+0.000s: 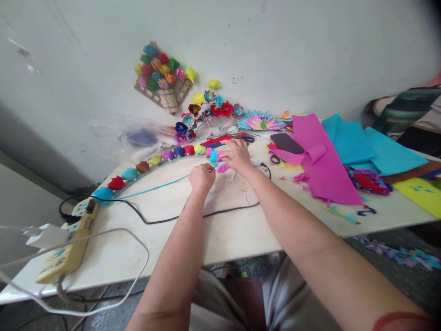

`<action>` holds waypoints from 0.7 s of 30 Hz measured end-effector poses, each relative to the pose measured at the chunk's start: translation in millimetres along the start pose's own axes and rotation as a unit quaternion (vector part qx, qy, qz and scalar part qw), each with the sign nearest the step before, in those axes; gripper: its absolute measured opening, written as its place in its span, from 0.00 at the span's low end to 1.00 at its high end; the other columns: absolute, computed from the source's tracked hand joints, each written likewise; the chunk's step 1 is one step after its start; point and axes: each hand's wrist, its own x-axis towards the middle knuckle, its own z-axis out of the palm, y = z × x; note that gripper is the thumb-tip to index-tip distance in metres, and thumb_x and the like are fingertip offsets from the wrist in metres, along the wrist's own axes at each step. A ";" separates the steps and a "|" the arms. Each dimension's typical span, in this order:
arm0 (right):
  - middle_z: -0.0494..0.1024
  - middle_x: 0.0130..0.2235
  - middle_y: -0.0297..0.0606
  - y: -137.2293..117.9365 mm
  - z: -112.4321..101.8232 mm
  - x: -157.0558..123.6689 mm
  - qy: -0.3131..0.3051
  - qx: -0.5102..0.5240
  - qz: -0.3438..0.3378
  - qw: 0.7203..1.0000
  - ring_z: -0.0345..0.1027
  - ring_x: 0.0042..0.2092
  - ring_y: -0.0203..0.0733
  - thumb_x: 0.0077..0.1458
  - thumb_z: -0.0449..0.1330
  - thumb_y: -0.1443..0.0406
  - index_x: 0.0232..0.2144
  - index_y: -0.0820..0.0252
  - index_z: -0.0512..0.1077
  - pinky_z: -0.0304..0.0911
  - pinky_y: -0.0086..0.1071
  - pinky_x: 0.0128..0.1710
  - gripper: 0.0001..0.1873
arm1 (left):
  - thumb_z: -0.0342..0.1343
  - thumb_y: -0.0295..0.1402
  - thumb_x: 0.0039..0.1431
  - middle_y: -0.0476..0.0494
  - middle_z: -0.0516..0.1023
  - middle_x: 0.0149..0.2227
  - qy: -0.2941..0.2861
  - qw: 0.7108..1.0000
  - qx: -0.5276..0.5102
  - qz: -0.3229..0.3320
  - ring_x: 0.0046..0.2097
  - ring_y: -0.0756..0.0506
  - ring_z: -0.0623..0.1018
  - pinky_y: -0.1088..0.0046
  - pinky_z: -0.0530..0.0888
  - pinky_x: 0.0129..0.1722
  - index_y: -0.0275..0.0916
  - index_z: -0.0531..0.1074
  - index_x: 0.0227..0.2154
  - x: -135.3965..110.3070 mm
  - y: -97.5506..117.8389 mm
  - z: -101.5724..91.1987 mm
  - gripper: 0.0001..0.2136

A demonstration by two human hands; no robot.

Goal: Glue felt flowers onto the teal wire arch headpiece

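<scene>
A row of coloured paper flowers (167,155) is strung in an arc along a thin blue cord (155,187) on the table. My left hand (202,178) is closed in a pinch at the cord's right end, with its fingertips near the last flowers. Beside it, my right hand (237,156) has thumb and fingers closed around a pink paper flower (220,156), next to a light blue one (213,156). A piece of pink paper (223,168) shows just below these fingers. The exact contact between the fingertips is partly hidden.
A yellow power strip (69,257) with white and black cables (148,222) lies at left. Pink crepe paper (327,161), blue sheets (351,142), a phone (286,143) and scissors (275,159) lie at right. Finished paper flowers (188,120) stand at the wall.
</scene>
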 end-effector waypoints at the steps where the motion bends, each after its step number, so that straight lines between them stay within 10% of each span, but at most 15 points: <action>1: 0.65 0.50 0.31 0.4 0.0 -0.1 0.000 -0.001 -0.001 1.000 0.49 0.50 0.48 0.44 0.58 0.65 0.24 0.51 0.75 0.42 0.43 0.50 0.06 | 0.48 0.36 0.47 0.47 0.77 0.30 0.000 1.000 0.002 0.000 0.37 0.46 0.73 0.72 0.66 0.35 0.48 0.74 0.31 -0.3 0.3 -0.4 0.11; 21: 0.63 0.52 0.32 15.7 -4.7 -2.8 -0.015 -0.021 0.001 1.000 0.51 0.49 0.50 0.43 0.59 0.65 0.31 0.49 0.75 0.44 0.45 0.49 0.09 | 0.48 0.37 0.47 0.48 0.77 0.30 0.001 1.000 -0.003 0.003 0.37 0.47 0.73 0.73 0.66 0.35 0.48 0.74 0.32 -0.4 -1.7 -0.2 0.11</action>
